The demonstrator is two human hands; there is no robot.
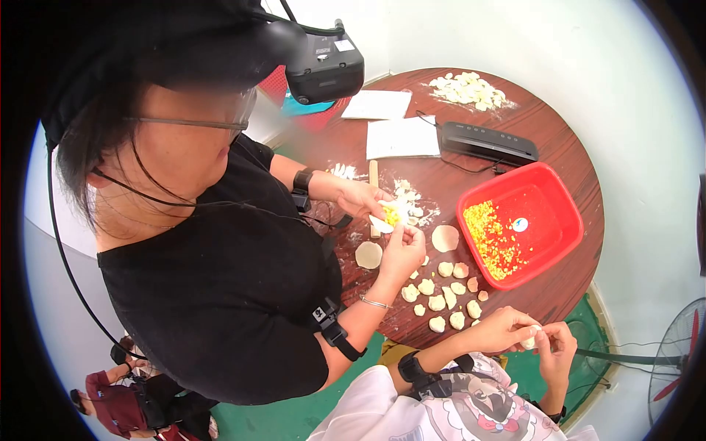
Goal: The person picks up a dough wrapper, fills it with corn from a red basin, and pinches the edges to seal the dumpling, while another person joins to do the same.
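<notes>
Near the table's front right edge, my left hand (506,331) and my right hand (557,351) meet around a small pale dumpling (528,342). Fingers of both hands are closed on it and hide much of its shape. To their left, several formed dumplings (437,302) lie on the round brown table (562,140). Beyond my hands stands a red basin (570,250) with chopped yellow filling (487,239) along its left side. A round dough wrapper (445,238) lies beside the basin, and a second wrapper (368,255) is farther left.
On my left, a co-worker in black (220,294) holds a wrapper with yellow filling (392,214). A rolling pin (373,176), floured dough pieces, paper sheets (402,137) and a black appliance (489,143) lie farther back. A fan (676,360) stands at right.
</notes>
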